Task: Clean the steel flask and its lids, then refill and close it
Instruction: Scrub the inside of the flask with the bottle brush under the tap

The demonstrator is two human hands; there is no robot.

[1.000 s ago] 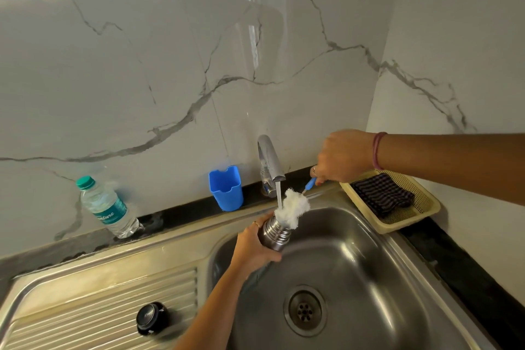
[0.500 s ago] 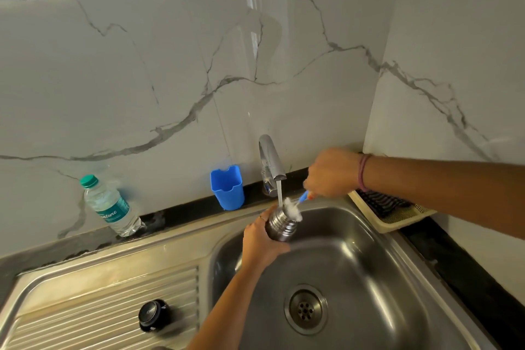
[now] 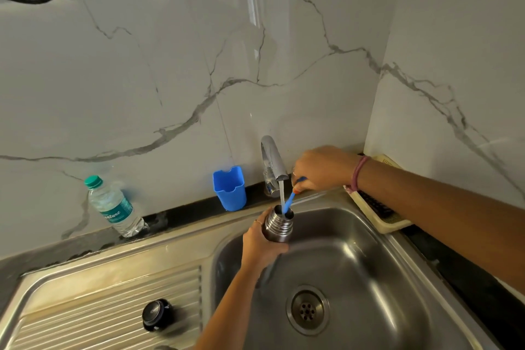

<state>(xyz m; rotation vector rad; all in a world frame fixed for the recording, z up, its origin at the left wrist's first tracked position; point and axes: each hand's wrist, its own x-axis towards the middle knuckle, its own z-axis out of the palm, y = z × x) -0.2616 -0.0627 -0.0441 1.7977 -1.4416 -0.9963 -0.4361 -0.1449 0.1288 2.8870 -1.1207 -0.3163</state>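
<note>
Steel flask (image 3: 277, 228): 1, held upright over the sink basin (image 3: 355, 264), mouth directly beneath the tap (image 3: 272, 162), water stream running into it. Left hand (image 3: 260, 244): fingers wrapped round the flask body. Right hand (image 3: 321, 169): just right of the tap, fingers closed on the blue brush handle (image 3: 289, 202), whose lower end stands inside the flask mouth; brush head hidden within. Black lid (image 3: 156, 315): 1, on the ribbed drainboard (image 3: 99, 307), left of the basin. Blue cup (image 3: 230, 188): left of the tap, against the wall. Plastic water bottle (image 3: 113, 207): farther left, leaning. Yellow tray (image 3: 380, 224): right of the tap, holding a dark cloth (image 3: 375, 206).
</note>
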